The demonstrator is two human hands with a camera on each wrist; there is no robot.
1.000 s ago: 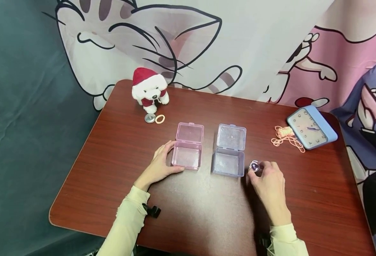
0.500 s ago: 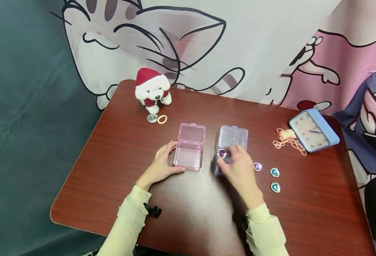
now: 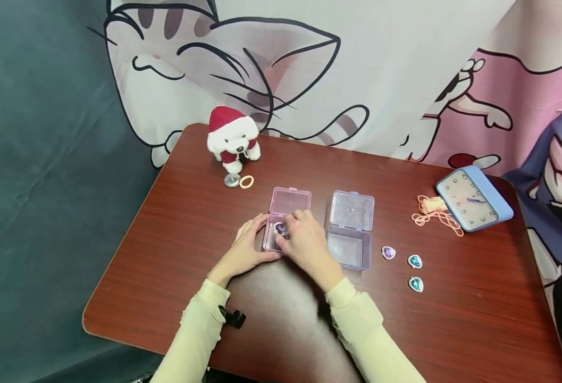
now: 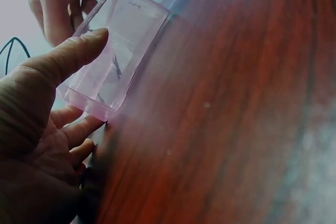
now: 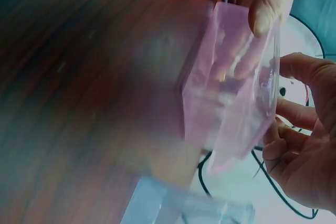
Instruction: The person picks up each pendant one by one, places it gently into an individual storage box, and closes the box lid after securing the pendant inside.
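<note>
A blue clock [image 3: 474, 198] lying at the table's far right shows a ring of hour numerals on its pale dial, too small to read individually; nothing else bears writing.

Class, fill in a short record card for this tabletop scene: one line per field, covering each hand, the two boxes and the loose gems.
Left hand: holds the pink box at its left side
Right hand: pinches a purple gem over the pink box
Blue box: open, beside the pink box
Loose gems: one purple, two teal, on the table
</note>
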